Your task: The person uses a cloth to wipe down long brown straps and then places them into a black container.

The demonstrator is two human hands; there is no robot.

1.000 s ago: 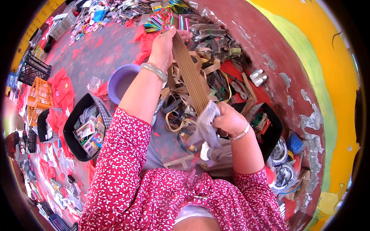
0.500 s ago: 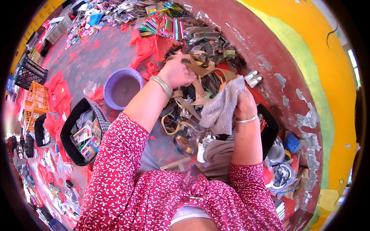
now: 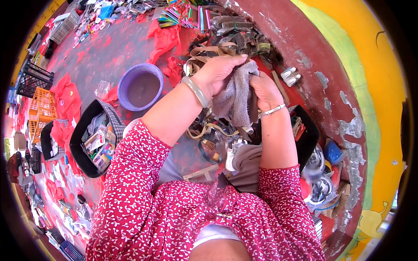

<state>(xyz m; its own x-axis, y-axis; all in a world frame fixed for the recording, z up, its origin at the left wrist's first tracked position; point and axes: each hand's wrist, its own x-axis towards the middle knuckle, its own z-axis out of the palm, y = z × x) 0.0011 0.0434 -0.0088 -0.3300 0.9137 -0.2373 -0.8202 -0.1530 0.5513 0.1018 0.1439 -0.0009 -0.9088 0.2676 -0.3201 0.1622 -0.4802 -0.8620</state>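
A grey cloth (image 3: pixel 237 98) hangs bunched between my two hands, over a heap of belts and straps. My left hand (image 3: pixel 217 75), with a pale bangle at its wrist, is closed on the cloth's left and upper side; its fingertips are hidden behind the fabric. My right hand (image 3: pixel 266 90), with a silver bangle, grips the cloth from the right. Tan straps (image 3: pixel 209 51) lie looped just beyond my left hand. Below the cloth a thin cream strap (image 3: pixel 211 127) curls on the heap. Whether a strap runs inside the cloth cannot be seen.
A purple basin (image 3: pixel 140 88) of murky water stands left of the heap. Black boxes of small goods, one (image 3: pixel 96 138) left and one (image 3: pixel 305 135) right, flank me. Plastic-wrapped bundles (image 3: pixel 233 26) lie beyond, along the peeling red wall (image 3: pixel 305 61). An orange crate (image 3: pixel 42 111) stands far left.
My left hand has come from the tan straps, moving right to the cloth. My right hand has moved slightly left and up, and the cloth is now bunched between both hands.
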